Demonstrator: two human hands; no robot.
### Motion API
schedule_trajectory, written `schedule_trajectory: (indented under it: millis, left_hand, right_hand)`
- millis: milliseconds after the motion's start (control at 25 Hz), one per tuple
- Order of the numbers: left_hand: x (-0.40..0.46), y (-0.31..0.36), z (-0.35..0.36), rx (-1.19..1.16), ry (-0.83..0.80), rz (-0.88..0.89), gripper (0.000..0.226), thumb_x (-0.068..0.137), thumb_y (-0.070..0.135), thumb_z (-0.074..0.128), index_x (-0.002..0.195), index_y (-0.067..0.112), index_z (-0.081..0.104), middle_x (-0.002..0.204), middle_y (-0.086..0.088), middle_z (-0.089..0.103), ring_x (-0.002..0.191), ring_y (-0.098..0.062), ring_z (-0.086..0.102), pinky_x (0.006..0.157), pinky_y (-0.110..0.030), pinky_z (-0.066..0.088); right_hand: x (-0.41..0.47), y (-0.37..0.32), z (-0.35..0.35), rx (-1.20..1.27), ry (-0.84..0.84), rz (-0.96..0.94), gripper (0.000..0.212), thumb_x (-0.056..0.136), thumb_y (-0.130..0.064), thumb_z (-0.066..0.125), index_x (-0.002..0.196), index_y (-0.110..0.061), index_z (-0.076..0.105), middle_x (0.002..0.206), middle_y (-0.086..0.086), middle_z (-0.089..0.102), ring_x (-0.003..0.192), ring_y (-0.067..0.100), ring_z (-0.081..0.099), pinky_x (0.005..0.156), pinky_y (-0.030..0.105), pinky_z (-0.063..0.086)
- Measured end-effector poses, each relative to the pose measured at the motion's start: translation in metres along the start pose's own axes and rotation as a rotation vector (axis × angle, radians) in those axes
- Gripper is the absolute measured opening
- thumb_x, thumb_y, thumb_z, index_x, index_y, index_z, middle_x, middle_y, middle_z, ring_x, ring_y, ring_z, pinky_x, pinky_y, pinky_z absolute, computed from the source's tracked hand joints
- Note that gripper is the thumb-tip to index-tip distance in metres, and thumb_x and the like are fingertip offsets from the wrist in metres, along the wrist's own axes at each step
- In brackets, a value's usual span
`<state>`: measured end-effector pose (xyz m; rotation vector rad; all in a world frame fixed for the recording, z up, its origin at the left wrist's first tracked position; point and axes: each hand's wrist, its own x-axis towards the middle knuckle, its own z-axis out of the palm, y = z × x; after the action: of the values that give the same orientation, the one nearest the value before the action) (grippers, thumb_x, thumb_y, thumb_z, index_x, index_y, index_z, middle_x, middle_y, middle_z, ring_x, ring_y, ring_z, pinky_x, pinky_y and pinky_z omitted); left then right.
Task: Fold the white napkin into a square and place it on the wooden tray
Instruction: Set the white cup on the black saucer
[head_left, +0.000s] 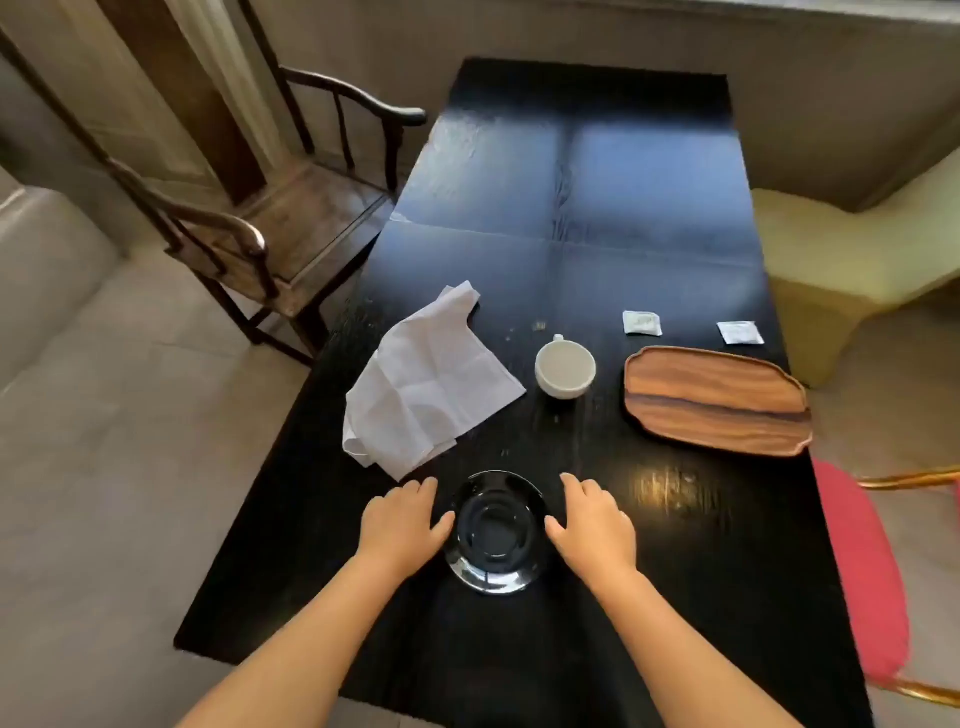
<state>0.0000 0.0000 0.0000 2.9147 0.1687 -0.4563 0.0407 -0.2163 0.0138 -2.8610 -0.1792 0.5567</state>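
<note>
My left hand (402, 519) and right hand (592, 519) rest flat, fingers spread, holding nothing, flanking a black saucer (496, 532). White napkin (426, 384) lies unfolded on the counter (571, 208); wooden tray (717, 400) sits well right.

On the black table (571, 208), the left hand (402, 525) and right hand (592, 522) lie flat, palms down, fingers spread, flanking a black saucer (493, 532) at 9 and 3 o'clock, thumbs at its rim. The white napkin (426, 384) lies crumpled and partly unfolded at 11 o'clock from the saucer. A white cup (565, 366) stands at 1 o'clock, the wooden tray (717, 400) at 2 o'clock, bare. Two small white packets (641, 322) lie beyond the tray. A dark wooden armchair (291, 218) stands left of the table.
</note>
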Motion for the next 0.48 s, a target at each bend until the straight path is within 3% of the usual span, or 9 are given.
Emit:
schedule_trajectory:
  millis: [200,320,480]
  left_hand:
    - [-0.002,0.006,0.029,-0.056,-0.159,-0.069,0.057,0.088,0.048,0.046,0.136,0.022,0.033,0.111,-0.002,0.058,0.098,-0.022,0.059,0.074,-0.035,0.046]
    - [-0.002,0.01,0.035,-0.124,-0.17,-0.106,0.061,0.086,0.041,0.054,0.139,0.024,0.029,0.113,-0.002,0.057,0.101,-0.021,0.059,0.076,-0.035,0.047]
    - [-0.003,0.02,0.039,-0.414,-0.171,-0.212,0.056,0.085,0.021,0.062,0.133,0.023,0.035,0.119,-0.001,0.057,0.102,-0.018,0.059,0.083,-0.03,0.048]
  right_hand:
    - [0.007,0.005,0.031,0.019,-0.13,0.04,0.06,0.088,-0.035,0.053,0.14,-0.018,0.027,0.128,0.004,0.048,0.115,0.022,0.049,0.086,0.034,0.047]
    - [0.008,0.004,0.043,0.1,-0.173,0.064,0.06,0.087,-0.024,0.057,0.139,-0.018,0.027,0.124,0.006,0.051,0.11,0.023,0.053,0.084,0.035,0.049]
    - [0.007,0.003,0.049,0.305,-0.172,0.134,0.058,0.085,-0.008,0.055,0.136,-0.018,0.029,0.116,0.008,0.056,0.101,0.025,0.058,0.082,0.035,0.05]
